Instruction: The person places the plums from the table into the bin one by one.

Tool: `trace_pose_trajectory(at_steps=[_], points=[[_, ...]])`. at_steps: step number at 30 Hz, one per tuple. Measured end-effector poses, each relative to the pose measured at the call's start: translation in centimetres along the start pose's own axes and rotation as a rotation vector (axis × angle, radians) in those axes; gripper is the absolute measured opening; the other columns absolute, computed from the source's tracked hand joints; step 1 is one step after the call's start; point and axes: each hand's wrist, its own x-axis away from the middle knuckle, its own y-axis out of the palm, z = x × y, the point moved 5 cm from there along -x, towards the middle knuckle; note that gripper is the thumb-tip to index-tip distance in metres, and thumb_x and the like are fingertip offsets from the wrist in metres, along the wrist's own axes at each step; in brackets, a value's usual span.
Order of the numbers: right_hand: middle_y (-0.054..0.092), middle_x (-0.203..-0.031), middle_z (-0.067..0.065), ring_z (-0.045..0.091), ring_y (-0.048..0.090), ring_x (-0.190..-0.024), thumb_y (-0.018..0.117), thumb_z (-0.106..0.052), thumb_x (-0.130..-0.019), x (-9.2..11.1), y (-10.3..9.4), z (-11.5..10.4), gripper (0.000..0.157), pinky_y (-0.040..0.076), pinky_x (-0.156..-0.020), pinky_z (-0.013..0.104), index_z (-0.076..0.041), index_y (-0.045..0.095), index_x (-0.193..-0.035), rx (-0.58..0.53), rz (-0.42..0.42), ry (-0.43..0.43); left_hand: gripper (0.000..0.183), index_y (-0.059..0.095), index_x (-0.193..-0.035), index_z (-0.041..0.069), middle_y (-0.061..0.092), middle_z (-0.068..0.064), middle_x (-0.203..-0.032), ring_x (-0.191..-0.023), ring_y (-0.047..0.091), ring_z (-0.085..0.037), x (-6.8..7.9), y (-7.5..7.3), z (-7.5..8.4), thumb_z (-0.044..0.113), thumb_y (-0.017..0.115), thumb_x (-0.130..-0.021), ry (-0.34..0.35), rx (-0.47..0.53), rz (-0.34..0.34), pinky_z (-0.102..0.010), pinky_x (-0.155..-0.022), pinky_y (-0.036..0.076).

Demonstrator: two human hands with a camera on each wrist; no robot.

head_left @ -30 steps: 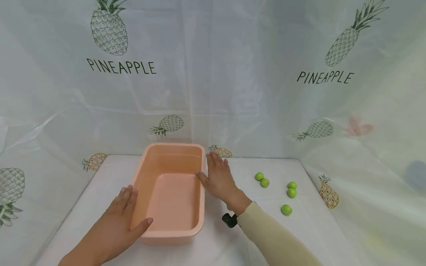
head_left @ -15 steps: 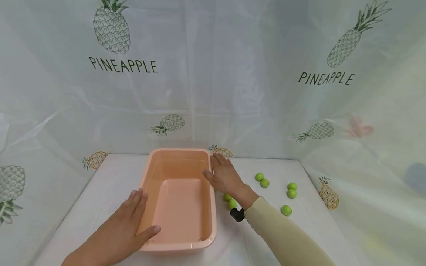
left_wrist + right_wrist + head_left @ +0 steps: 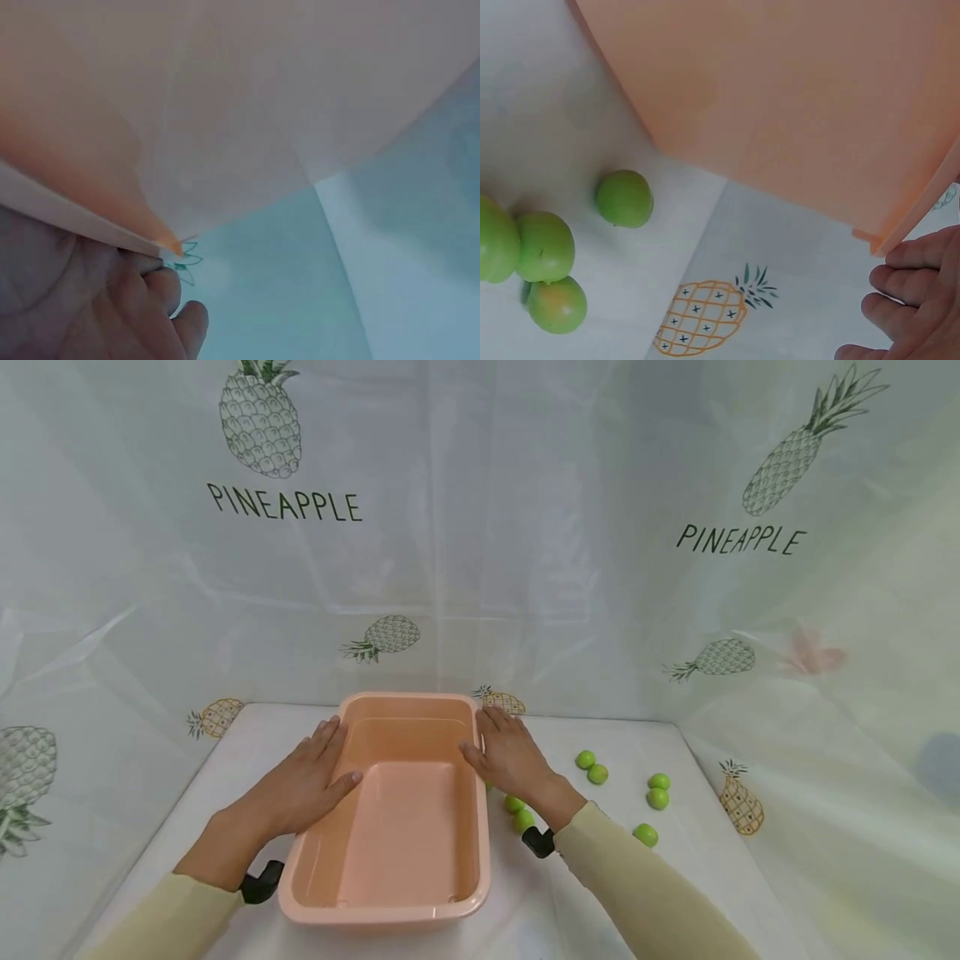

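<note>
A peach-coloured plastic basin [image 3: 405,827] stands on the white table, its long sides running away from me. My left hand [image 3: 303,781] rests on the far part of the basin's left rim, fingers straight along the outside and thumb over the inside. On the opposite rim lies my right hand [image 3: 510,756], also with straight fingers and its thumb reaching over the edge. The left wrist view has the palm [image 3: 90,300] against the underside of the rim. Several small round green fruits [image 3: 625,199] lie outside the basin, by my right wrist, partly hidden in the head view.
More green fruits [image 3: 658,798] are scattered on the right side of the white tabletop [image 3: 600,893]. A pineapple-printed sheet [image 3: 525,527] hangs behind the table and down its sides. Dark straps with cameras [image 3: 261,883] sit at both wrists.
The basin has shifted right and slightly towards me, with my right hand moving along. My left hand has slid forward along the left rim. Green fruits beside the right wrist have come into view.
</note>
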Motion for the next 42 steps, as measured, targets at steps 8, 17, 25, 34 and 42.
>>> trace_pose_trajectory(at_steps=[8,17,25,34,42], points=[[0.051,-0.158,0.02,0.041,0.041,-0.152,0.048,-0.048,-0.111,0.9,-0.6,0.7,0.065,0.034,-0.124,0.06,0.002,0.051,-0.152,0.039,0.067,-0.057,0.085,0.018,-0.162,-0.013,0.011,-0.03,-0.173,-0.16,0.013,-0.051,0.1,0.0,-0.3,0.046,0.049,-0.11,-0.007,0.036,0.004,-0.065,-0.127,0.019],[0.063,-0.143,0.019,0.042,0.055,-0.136,0.064,-0.043,-0.105,5.7,0.9,5.7,0.059,0.045,-0.115,0.06,0.003,0.06,-0.142,0.17,0.178,-0.049,0.09,0.015,-0.164,-0.011,0.009,-0.028,-0.174,-0.161,0.012,-0.049,0.9,0.0,-1.2,0.052,0.048,-0.109,-0.046,0.071,0.007,-0.067,-0.127,0.018],[0.07,-0.119,0.014,0.035,0.062,-0.113,0.08,-0.041,-0.093,10.1,4.0,9.2,0.052,0.054,-0.096,0.055,-0.001,0.068,-0.124,0.274,0.246,-0.081,0.094,0.013,-0.165,-0.01,0.008,-0.027,-0.175,-0.161,0.011,-0.048,0.6,0.2,-0.9,0.056,0.048,-0.108,-0.046,0.037,-0.007,-0.064,-0.128,0.017],[0.065,-0.113,0.008,0.03,0.06,-0.109,0.085,-0.04,-0.082,11.2,6.7,9.3,0.052,0.051,-0.094,0.051,-0.006,0.065,-0.115,0.318,0.23,-0.161,0.096,0.012,-0.165,-0.01,0.008,-0.027,-0.175,-0.162,0.01,-0.047,0.2,0.5,-0.8,0.059,0.047,-0.107,-0.053,0.042,-0.011,-0.065,-0.128,0.016],[0.064,-0.109,0.007,0.029,0.058,-0.105,0.083,-0.038,-0.082,10.6,8.0,9.0,0.044,0.049,-0.092,0.05,-0.008,0.063,-0.108,0.328,0.187,-0.194,0.096,0.013,-0.164,-0.011,0.009,-0.029,-0.174,-0.161,0.011,-0.048,0.2,0.5,-0.6,0.058,0.049,-0.107,-0.045,0.047,-0.004,-0.066,-0.128,0.017]])
